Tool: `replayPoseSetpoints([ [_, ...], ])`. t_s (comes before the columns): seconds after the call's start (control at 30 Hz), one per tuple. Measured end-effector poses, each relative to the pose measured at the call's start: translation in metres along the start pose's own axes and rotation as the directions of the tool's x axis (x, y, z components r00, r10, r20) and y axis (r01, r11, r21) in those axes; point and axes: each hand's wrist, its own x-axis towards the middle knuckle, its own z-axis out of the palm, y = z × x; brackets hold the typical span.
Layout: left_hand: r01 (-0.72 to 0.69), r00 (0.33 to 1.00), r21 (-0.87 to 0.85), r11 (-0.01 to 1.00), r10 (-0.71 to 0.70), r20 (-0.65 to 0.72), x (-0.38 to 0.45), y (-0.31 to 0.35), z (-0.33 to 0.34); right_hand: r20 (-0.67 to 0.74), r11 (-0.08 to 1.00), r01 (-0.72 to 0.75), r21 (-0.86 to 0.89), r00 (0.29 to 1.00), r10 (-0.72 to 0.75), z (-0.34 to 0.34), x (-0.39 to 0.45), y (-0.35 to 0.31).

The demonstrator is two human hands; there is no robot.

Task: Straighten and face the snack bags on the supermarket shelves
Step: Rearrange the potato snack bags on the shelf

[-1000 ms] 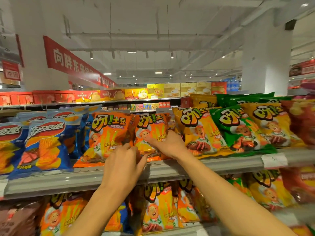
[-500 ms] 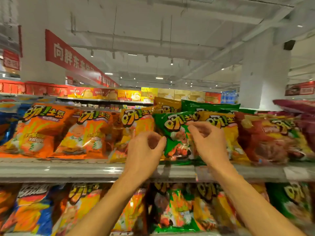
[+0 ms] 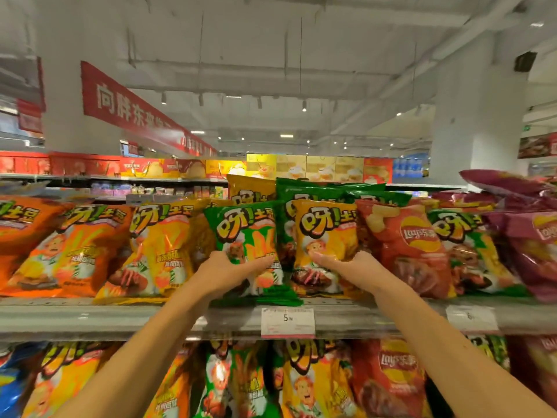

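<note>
On the upper shelf (image 3: pixel 346 319) stand rows of snack bags, facing forward. My left hand (image 3: pixel 232 271) grips the lower left part of a green bag (image 3: pixel 247 233) in the middle of the row, fingers lying across its front. My right hand (image 3: pixel 351 267) grips the lower part of the yellow bag (image 3: pixel 327 230) right beside it. Both bags stand upright, the green one slightly overlapping the yellow one's neighbours. A red Lay's bag (image 3: pixel 410 245) leans against the yellow bag's right side.
Orange bags (image 3: pixel 81 251) and a yellow-orange bag (image 3: pixel 159 251) fill the shelf to the left, purple bags (image 3: pixel 533 242) the far right. A price tag (image 3: pixel 287 322) hangs on the shelf rail. The lower shelf holds more bags (image 3: pixel 316 384).
My view has shifted right along the shelf. Both hands have dropped from the top of the green bag to the lower parts of the green and yellow bags.
</note>
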Motion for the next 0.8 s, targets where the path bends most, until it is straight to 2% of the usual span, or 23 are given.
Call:
replayPoseSetpoints([
  [0.07,-0.008,1.0,-0.03,1.0,0.008,0.017,0.004,-0.001,-0.001,0.044,1.0,-0.004,0.017,0.999,0.003,0.002,0.012,0.001],
  [0.23,-0.052,0.998,-0.083,0.995,0.055,0.036,0.01,-0.007,-0.001,0.021,0.992,0.103,0.077,0.994,-0.105,0.012,0.027,0.002],
  [0.4,-0.09,0.995,-0.141,0.986,0.094,0.023,0.008,-0.008,0.001,-0.085,0.983,0.177,-0.04,0.98,-0.18,0.015,0.031,-0.004],
  [0.63,-0.125,0.992,-0.192,0.973,0.118,-0.049,0.008,-0.012,0.001,-0.212,0.951,0.119,-0.287,0.96,-0.184,0.014,0.018,-0.02],
  [0.8,-0.151,0.988,-0.204,0.967,0.143,-0.056,0.01,-0.009,0.004,-0.307,0.958,0.105,-0.267,0.933,-0.188,-0.004,0.0,-0.021],
])
